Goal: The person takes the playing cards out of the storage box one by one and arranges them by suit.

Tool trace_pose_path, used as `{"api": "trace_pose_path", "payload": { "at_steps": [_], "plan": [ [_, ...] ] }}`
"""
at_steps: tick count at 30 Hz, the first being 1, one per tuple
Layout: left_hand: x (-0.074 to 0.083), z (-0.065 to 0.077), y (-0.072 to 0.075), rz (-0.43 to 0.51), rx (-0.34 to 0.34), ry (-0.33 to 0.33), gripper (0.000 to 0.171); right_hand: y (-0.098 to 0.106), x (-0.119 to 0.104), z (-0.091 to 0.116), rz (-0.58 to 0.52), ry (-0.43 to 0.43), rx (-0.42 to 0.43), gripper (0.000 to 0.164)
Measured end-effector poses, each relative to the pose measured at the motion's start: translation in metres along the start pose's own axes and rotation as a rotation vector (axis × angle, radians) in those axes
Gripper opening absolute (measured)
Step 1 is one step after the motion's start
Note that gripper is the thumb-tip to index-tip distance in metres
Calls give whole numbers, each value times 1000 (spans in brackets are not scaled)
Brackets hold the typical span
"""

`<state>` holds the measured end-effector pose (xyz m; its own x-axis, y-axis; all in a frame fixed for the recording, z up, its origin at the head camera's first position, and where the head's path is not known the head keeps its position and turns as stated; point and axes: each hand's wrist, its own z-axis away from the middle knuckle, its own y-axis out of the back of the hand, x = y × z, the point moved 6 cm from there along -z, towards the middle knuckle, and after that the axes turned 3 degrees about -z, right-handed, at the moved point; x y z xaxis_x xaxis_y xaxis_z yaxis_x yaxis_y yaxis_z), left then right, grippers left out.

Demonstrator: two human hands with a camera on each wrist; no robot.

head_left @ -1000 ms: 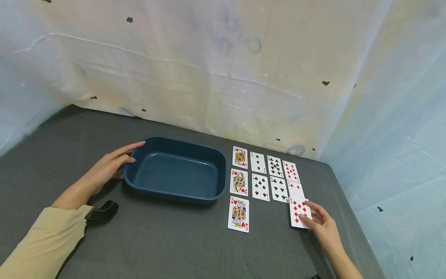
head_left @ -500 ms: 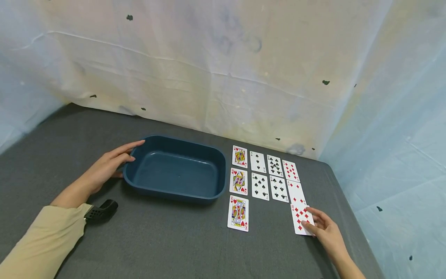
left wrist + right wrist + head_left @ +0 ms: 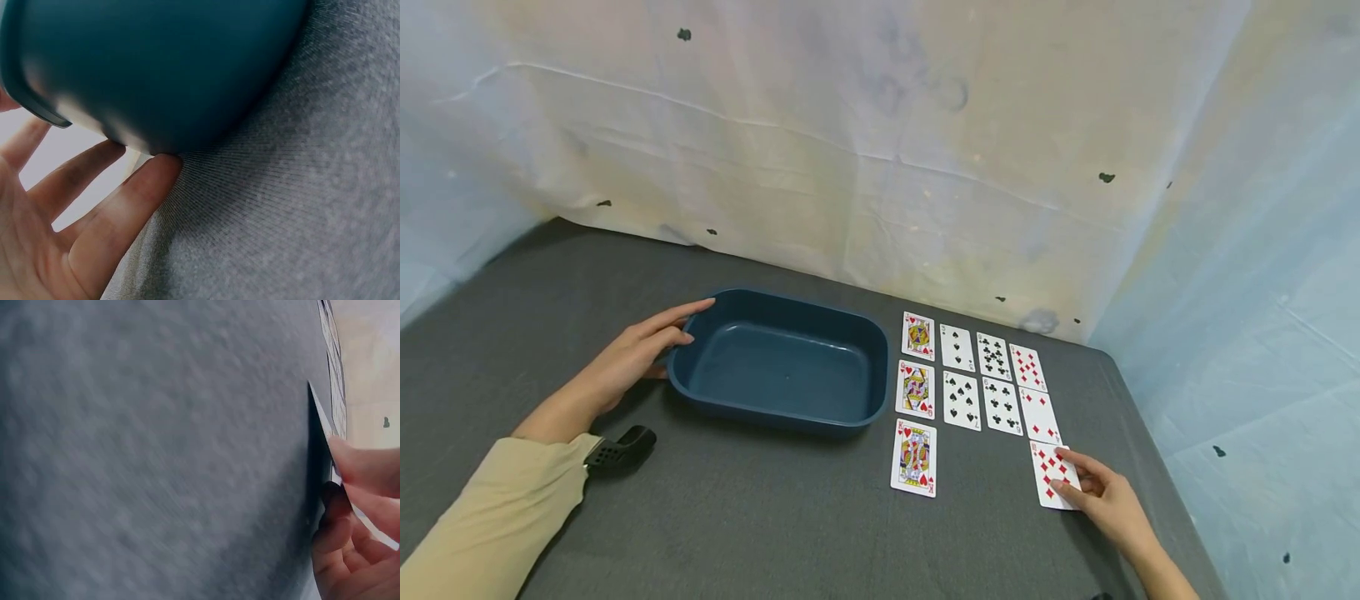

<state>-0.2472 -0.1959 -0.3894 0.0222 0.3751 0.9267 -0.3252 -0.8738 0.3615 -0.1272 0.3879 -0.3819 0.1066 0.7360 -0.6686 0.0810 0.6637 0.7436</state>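
Observation:
My left hand (image 3: 625, 362) holds the left end of a dark blue rectangular plastic tub (image 3: 775, 417). Two of its digits reach the rim, and in the left wrist view other fingertips touch the tub's outer wall (image 3: 156, 75). At the right, my right hand (image 3: 1108, 500) pinches the ten of diamonds (image 3: 1047, 471) by its right side. Seen from the right wrist, that playing card (image 3: 320, 415) is tilted, with a shadow under it. Its upper edge sits right below the four of diamonds (image 3: 1040, 417).
Face-up cards lie in columns right of the tub: jack (image 3: 918, 336), queen (image 3: 915, 389) and king of hearts (image 3: 914, 458), spades (image 3: 962, 400), clubs (image 3: 1002, 406), and another diamond (image 3: 1027, 367). A cloth curtain (image 3: 850, 167) hangs behind the grey table (image 3: 775, 517).
My right hand has drawn the ten of diamonds down and slightly right, off the four of diamonds it overlapped, which now shows fully. The left hand and tub have stayed in place.

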Motion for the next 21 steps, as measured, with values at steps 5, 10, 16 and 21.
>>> {"api": "trace_pose_path", "payload": {
  "at_steps": [5, 10, 16, 21],
  "plan": [
    [0, 0, 0, 3, -1, -3, 53, 1, -3, -2, 67, 82, -32, 46],
    [0, 0, 0, 6, -1, -7, 53, 1, -5, -1, 98, 166, -41, 42],
    [0, 0, 0, 4, 3, -1, 53, 1, -6, -2, 134, 213, -37, 40],
    [0, 0, 0, 7, 3, -3, 53, 1, -4, -3, 124, 191, -56, 41]
  ]
}}
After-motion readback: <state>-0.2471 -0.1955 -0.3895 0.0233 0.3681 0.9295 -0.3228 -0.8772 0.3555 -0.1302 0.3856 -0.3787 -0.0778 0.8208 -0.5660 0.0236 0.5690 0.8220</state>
